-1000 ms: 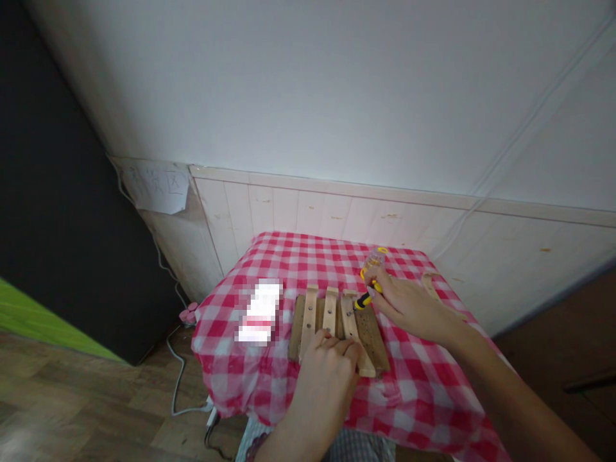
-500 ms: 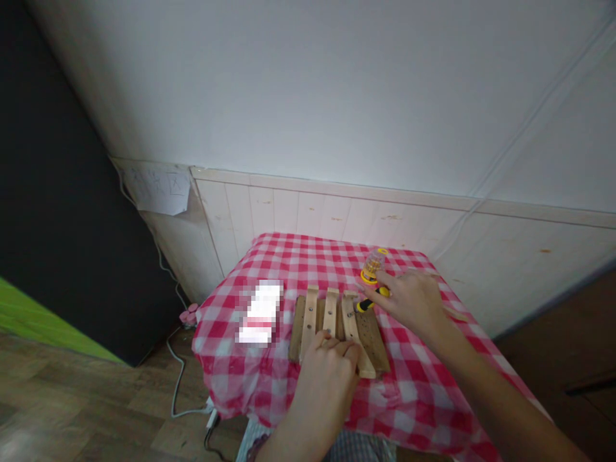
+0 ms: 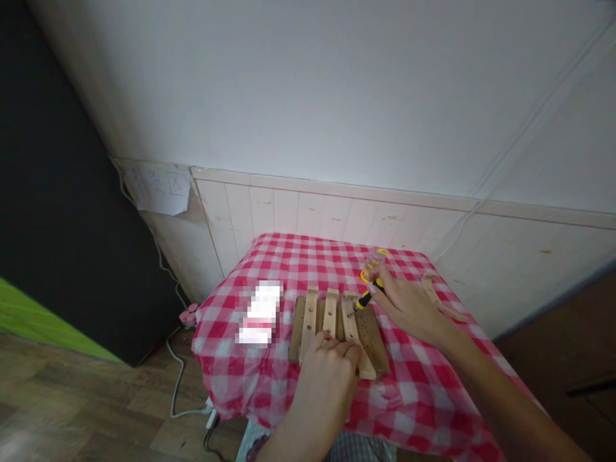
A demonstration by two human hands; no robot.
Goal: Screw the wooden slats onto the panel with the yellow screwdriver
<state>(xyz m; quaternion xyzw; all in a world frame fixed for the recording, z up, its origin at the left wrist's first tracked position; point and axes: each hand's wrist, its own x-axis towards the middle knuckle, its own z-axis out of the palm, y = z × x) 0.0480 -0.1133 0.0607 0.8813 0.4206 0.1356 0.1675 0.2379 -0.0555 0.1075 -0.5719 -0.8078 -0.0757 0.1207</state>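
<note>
My right hand (image 3: 409,305) grips a black and yellow screwdriver (image 3: 366,298), its shaft slanting down to a screw near the upper part of the right wooden strip (image 3: 364,360). That strip lies on a brown wooden board (image 3: 374,330), beside a left strip (image 3: 310,314) and a middle strip (image 3: 331,303) with dark screws in them. My left hand (image 3: 332,366) presses on the near part of the board, fingers curled over the strips and closed against the right one. It hides the near end of the middle strip.
Behind the screwdriver stands a clear jar with yellow trim (image 3: 375,258), partly covered by my right hand. A loose curved wooden strip (image 3: 441,304) lies on the right of the checked tablecloth (image 3: 317,256). A blurred white rectangle (image 3: 262,313) is left of the board.
My right hand has turned around the screwdriver handle and dropped a little, showing more of the loose strip. The screwdriver tip stays at the same screw; my left hand has not moved.
</note>
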